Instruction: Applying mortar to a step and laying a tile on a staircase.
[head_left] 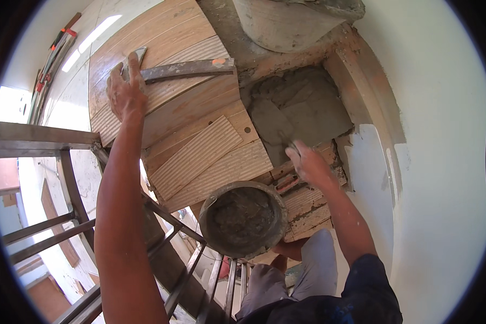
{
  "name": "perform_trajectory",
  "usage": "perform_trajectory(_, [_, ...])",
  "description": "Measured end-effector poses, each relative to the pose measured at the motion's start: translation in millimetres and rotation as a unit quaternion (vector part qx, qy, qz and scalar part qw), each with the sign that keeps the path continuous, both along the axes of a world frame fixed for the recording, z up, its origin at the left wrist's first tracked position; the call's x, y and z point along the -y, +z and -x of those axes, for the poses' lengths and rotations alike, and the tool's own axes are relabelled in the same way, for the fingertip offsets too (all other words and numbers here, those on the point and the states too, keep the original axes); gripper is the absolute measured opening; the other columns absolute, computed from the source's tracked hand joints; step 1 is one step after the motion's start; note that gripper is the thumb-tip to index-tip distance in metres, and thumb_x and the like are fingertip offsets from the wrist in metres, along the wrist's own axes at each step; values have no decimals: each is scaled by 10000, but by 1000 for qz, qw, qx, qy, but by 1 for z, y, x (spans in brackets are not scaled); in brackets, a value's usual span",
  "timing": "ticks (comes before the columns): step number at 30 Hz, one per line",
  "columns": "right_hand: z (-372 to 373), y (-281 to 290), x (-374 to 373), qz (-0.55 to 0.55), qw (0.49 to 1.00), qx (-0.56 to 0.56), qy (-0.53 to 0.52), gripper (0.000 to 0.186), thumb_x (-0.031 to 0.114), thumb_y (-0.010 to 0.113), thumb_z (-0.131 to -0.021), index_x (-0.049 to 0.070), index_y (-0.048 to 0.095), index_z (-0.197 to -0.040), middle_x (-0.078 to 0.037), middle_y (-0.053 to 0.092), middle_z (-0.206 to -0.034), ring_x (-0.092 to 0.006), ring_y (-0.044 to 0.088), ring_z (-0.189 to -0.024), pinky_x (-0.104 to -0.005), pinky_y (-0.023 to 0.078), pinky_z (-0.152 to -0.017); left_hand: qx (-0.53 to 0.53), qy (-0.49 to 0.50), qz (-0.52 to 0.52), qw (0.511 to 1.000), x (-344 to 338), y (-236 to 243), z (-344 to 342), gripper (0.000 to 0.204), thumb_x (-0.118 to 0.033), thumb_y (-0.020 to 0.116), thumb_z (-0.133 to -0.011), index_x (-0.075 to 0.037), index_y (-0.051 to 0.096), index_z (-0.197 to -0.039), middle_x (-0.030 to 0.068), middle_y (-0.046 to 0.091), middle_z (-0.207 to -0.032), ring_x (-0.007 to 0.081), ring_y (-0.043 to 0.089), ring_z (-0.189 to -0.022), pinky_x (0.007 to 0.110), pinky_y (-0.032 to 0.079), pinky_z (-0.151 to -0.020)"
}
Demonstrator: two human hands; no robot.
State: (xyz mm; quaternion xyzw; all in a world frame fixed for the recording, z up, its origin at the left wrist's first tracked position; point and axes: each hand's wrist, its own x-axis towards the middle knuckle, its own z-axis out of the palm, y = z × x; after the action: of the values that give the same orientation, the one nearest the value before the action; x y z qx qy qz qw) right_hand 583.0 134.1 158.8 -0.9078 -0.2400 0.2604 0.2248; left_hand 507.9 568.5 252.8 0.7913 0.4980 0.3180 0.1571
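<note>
My left hand (126, 92) rests with fingers apart on the upper wood-look tile step (162, 27), touching a small grey triangular piece (140, 53) beside a long mortar-smeared bar (186, 69). My right hand (306, 161) is closed on a trowel (289, 139), whose blade is in wet grey mortar (302, 108) spread in a square recess at the right end of the steps. A round bucket (281, 213) of mortar stands below my hands. Ribbed tile strips (194, 156) lie on the lower step, left of the recess.
A metal railing (43, 135) runs along the left and below the bucket. A large mortar-crusted container (286, 27) stands at the top. A white wall (437, 189) bounds the right. Long tools (51, 70) lean at the upper left.
</note>
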Motion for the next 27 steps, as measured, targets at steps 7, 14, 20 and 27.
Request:
perform_trajectory(7, [-59,7,-45,67,997,30,13,402,360,513,-1060,-18,567,-1187,-346,678,-1050,-525,645,-1020,-590,505,-883,-4,-1,-10,1000,3,-2,0,888,-782,433,-955,-25,616,-1382,212,607,-1389,370,542,-1319,473,369,-1126])
perform_trajectory(14, [-64,1,-49,-62,953,-203,-216,497,327,576,-1025,-31,529,-1366,-309,695,-1097,-458,690,-1031,-534,540,-881,2,-12,-20,1000,3,-2,-3,895,-783,418,-960,-11,630,-1361,224,611,-1374,377,548,-1300,477,371,-1120])
perform_trajectory(20, [-49,-36,-64,-98,985,-114,-87,379,259,643,-1005,-57,569,-1202,-240,659,-900,-271,689,-692,-420,543,-580,4,-21,-15,1000,4,-3,-5,916,-789,399,-962,3,618,-1368,239,615,-1363,387,553,-1292,481,374,-1113])
perform_trajectory(27, [-90,9,-22,63,998,-1,-32,474,405,550,-1032,17,586,-1302,-284,668,-1227,-467,605,-1203,-535,488,-997,-20,-17,22,999,2,4,0,920,-785,387,-968,-12,565,-1434,207,565,-1443,369,487,-1374,481,344,-1159])
